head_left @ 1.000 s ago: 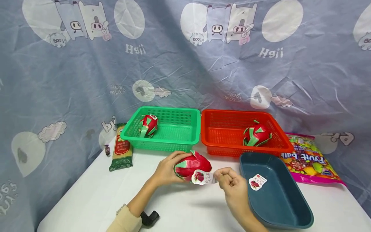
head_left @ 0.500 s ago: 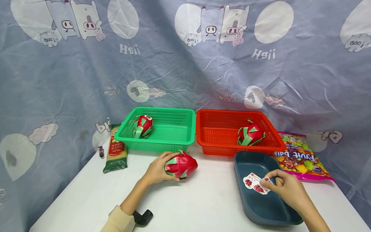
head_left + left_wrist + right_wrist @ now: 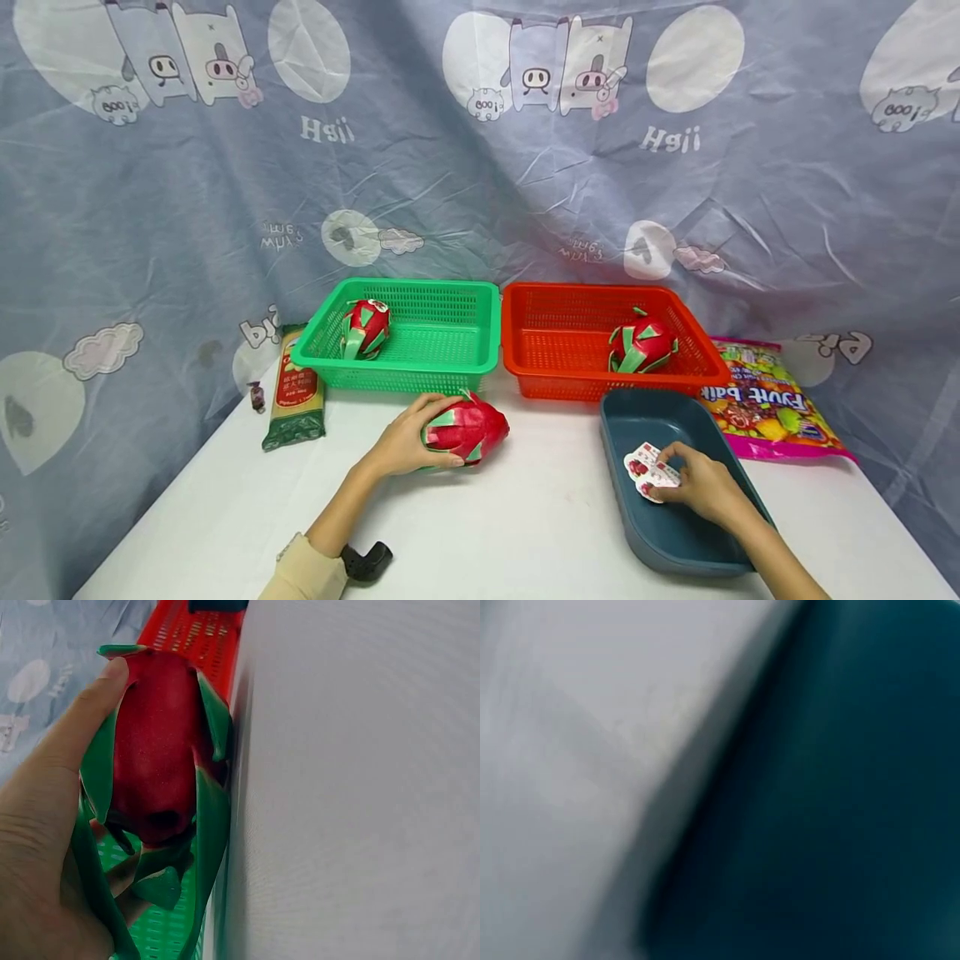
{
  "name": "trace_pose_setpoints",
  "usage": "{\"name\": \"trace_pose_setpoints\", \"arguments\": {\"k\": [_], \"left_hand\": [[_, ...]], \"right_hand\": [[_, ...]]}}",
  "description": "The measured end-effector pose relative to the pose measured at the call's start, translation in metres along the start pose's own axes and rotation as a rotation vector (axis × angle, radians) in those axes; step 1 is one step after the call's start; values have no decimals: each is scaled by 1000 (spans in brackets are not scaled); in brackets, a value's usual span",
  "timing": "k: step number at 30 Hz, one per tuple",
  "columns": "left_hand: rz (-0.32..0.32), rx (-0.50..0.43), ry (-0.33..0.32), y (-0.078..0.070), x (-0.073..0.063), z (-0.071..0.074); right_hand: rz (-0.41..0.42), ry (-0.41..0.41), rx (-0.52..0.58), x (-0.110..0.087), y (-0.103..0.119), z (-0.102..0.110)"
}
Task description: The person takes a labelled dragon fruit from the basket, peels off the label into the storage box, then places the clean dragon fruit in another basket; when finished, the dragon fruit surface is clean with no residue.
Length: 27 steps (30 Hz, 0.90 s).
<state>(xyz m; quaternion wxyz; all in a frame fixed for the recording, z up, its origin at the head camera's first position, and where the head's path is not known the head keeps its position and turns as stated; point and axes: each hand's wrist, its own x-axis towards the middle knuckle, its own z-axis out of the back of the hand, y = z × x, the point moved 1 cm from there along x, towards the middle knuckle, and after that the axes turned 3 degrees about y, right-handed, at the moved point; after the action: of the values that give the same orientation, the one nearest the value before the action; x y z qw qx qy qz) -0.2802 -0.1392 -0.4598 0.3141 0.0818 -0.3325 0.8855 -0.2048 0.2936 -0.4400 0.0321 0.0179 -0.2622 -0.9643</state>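
My left hand (image 3: pixel 408 437) grips a red dragon fruit (image 3: pixel 480 429) with green scales, just above the white table in front of the green basket. In the left wrist view, the thumb lies along one side of the dragon fruit (image 3: pixel 161 742), with fingers partly hidden behind it. Inside the dark blue tray (image 3: pixel 637 533), my right hand (image 3: pixel 705 487) has thumb and index finger spread apart. Two small white labels (image 3: pixel 651 473) with dragon fruit pictures overlap on the tray floor between those fingertips. The right wrist view is blurred and shows only the tray (image 3: pixel 832 795) and table.
A green basket (image 3: pixel 412 375) and a red basket (image 3: pixel 585 386) stand side by side at the back, each with one dragon fruit. A pasta packet (image 3: pixel 296 392) and a wrapped candy (image 3: pixel 257 397) lie left. A colourful candy bag (image 3: pixel 772 408) lies right.
My right hand drew one label off the dragon fruit, carried it right into the blue tray and let it go beside the other. The left hand shifted slightly left with the dragon fruit.
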Motion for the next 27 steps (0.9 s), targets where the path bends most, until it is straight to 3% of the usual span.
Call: {"name": "trace_pose_setpoints", "arguments": {"k": [8, 17, 27], "left_hand": [[12, -4, 10, -1, 0, 0], [4, -19, 14, -2, 0, 0], [38, -35, 30, -4, -1, 1]], "right_hand": [[1, 52, -81, 1, -3, -2], [4, 153, -258, -6, -2, 1], [-63, 295, -378, -11, 2, 1]]}}
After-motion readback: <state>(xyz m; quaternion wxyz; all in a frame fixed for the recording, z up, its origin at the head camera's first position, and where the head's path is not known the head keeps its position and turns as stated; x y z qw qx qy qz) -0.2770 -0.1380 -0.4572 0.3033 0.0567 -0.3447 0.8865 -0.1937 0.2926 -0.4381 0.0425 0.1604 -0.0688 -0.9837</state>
